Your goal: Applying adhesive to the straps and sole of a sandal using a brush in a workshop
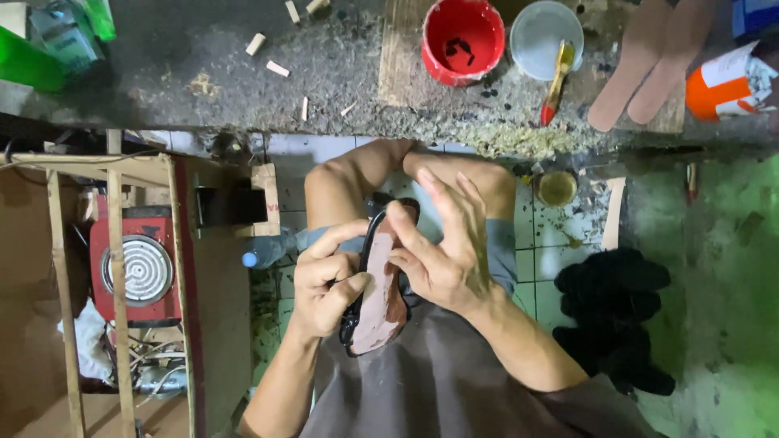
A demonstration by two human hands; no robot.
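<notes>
— Two hands meet over the lap in the head view, is that right?

— Yes. The left hand (324,280) is curled around the edge of a shoe sole (380,288), fingers wrapped tight on its black rim. The right hand (442,247) is spread fairly wide, fingertips pressing the sole's upper end.

— What does the sole look like?

— Long and rounded, with a brownish-pink matte face edged in black. It stands tilted between both hands, above the grey shirt (438,389) and the bare knees.

— And the bench beyond?

— A rough, grey, crumb-strewn workbench (203,89) carries a round red tub (462,40) with dark bits inside, just beside a pale translucent tub (545,36). A brush (558,77) with a yellow and red handle leans on that tub's rim. Small wooden pegs (268,57) lie scattered to the left, and two flat pinkish insole shapes (649,61) lie to the right.

— Anything lower down?

— A red box with a spiral metal coil (138,268) sits behind bamboo slats on the left, and a crumpled black cloth (613,316) lies on the green floor at the right.
</notes>
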